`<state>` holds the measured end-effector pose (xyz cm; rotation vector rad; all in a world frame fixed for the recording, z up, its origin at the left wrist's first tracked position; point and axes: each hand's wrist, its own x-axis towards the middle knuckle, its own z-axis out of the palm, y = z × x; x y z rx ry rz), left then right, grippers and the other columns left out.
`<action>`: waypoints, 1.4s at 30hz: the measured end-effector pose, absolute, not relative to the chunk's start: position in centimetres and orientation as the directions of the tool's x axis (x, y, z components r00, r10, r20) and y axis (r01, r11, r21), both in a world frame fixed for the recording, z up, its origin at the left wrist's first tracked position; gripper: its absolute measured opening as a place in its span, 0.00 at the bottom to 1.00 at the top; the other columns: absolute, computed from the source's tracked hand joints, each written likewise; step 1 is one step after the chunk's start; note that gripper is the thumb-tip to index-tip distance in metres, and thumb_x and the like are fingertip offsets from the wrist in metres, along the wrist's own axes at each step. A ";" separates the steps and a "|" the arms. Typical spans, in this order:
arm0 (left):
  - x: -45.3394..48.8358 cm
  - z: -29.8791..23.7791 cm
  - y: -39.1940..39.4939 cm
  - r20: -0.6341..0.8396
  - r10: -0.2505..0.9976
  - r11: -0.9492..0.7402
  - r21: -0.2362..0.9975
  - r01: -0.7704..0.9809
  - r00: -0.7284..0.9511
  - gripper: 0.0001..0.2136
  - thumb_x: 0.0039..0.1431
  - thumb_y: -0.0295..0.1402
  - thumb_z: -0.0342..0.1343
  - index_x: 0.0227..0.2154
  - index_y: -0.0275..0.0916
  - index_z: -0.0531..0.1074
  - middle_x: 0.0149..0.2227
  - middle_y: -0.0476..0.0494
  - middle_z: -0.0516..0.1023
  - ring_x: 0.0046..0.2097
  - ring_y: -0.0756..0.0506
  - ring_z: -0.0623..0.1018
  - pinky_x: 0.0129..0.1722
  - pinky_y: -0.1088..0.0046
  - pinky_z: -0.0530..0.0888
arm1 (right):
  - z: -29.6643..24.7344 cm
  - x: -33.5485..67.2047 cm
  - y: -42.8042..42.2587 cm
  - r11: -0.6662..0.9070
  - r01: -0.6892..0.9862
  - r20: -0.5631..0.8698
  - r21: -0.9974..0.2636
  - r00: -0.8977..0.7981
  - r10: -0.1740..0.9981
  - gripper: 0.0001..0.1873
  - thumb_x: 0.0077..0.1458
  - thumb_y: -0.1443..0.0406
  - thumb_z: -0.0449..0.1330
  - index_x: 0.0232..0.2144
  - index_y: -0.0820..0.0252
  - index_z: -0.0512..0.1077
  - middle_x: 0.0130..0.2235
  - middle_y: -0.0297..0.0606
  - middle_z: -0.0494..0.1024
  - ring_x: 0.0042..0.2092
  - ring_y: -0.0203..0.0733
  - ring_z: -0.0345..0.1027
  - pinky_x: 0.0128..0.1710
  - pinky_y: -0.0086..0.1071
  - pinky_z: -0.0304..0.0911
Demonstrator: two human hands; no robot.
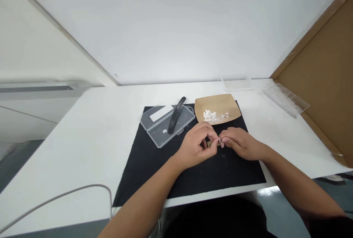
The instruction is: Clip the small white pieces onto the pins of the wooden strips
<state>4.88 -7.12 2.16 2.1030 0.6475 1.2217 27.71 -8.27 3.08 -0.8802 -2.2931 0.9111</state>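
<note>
Over the black mat (pixel 154 164), my left hand (pixel 200 140) and my right hand (pixel 242 142) meet at the fingertips. Both are closed in a pinch around a small white piece (pixel 219 140), partly hidden by the fingers. A small tan piece (pixel 209 144) shows just beneath the fingertips; I cannot tell whether it is held or lies on the mat. Just beyond the hands, a brown paper tray (pixel 228 104) holds a pile of small white pieces (pixel 209 115) and some clear bits.
Left of the tray lies an open clear plastic case (pixel 158 140) with a curved black strip (pixel 176 116) across it. A clear compartment box (pixel 286 100) leans by the cardboard panel (pixel 320 69) at right. Another clear tray (pixel 237 84) stands behind. A grey cable (pixel 82 186) crosses the front left.
</note>
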 end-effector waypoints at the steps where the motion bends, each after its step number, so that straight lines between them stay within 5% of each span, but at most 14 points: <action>1: 4.8 2.2 -7.1 0.593 0.660 -0.705 0.701 0.107 0.461 0.03 0.62 0.24 0.61 0.34 0.37 0.75 0.34 0.45 0.74 0.32 0.52 0.74 0.24 0.83 0.73 | 3.1 27.7 -8.3 0.569 0.372 0.220 -0.734 -0.662 0.717 0.23 0.78 0.55 0.44 0.36 0.57 0.71 0.33 0.35 0.76 0.34 0.38 0.67 0.39 0.32 0.61; 7: 4.4 2.7 -6.7 0.647 0.589 -0.773 0.625 0.107 0.484 0.05 0.61 0.22 0.60 0.34 0.38 0.73 0.34 0.45 0.75 0.34 0.51 0.74 0.25 0.81 0.72 | 2.9 27.8 -8.3 0.608 0.352 0.238 -0.711 -0.694 0.680 0.20 0.78 0.59 0.45 0.37 0.56 0.72 0.36 0.33 0.79 0.37 0.37 0.70 0.44 0.33 0.62; 15: 4.4 2.0 -6.2 0.637 0.686 -0.726 0.629 0.278 0.351 0.04 0.63 0.24 0.59 0.34 0.38 0.71 0.33 0.48 0.72 0.31 0.52 0.71 0.24 0.81 0.70 | 3.4 27.5 -8.5 0.583 0.356 0.216 -0.730 -0.690 0.691 0.19 0.77 0.60 0.48 0.40 0.56 0.77 0.38 0.36 0.79 0.42 0.40 0.72 0.46 0.34 0.66; 23: 4.4 0.6 -5.4 0.552 0.787 -0.610 0.624 0.489 0.276 0.06 0.63 0.26 0.55 0.31 0.40 0.66 0.29 0.51 0.69 0.30 0.51 0.70 0.28 0.76 0.69 | 3.6 28.3 -8.0 0.501 0.502 0.320 -0.705 -0.406 0.856 0.13 0.73 0.59 0.57 0.46 0.52 0.83 0.37 0.36 0.72 0.35 0.38 0.67 0.36 0.33 0.65; 31: 4.4 -0.7 -3.2 0.609 0.756 -0.611 0.527 0.591 0.238 0.05 0.67 0.28 0.56 0.33 0.40 0.71 0.29 0.50 0.72 0.33 0.47 0.73 0.37 0.70 0.71 | 3.5 28.9 -8.0 0.408 0.579 0.305 -0.706 -0.272 0.913 0.11 0.69 0.56 0.63 0.44 0.50 0.84 0.39 0.37 0.76 0.35 0.37 0.70 0.30 0.31 0.66; 42: 3.9 -0.3 -2.6 0.634 0.681 -0.706 0.435 0.559 0.366 0.09 0.73 0.29 0.49 0.48 0.38 0.75 0.37 0.42 0.76 0.42 0.43 0.76 0.47 0.63 0.76 | 3.8 29.0 -7.9 0.290 0.644 0.413 -0.708 0.045 0.910 0.12 0.65 0.53 0.66 0.41 0.51 0.86 0.41 0.39 0.79 0.34 0.39 0.71 0.26 0.33 0.66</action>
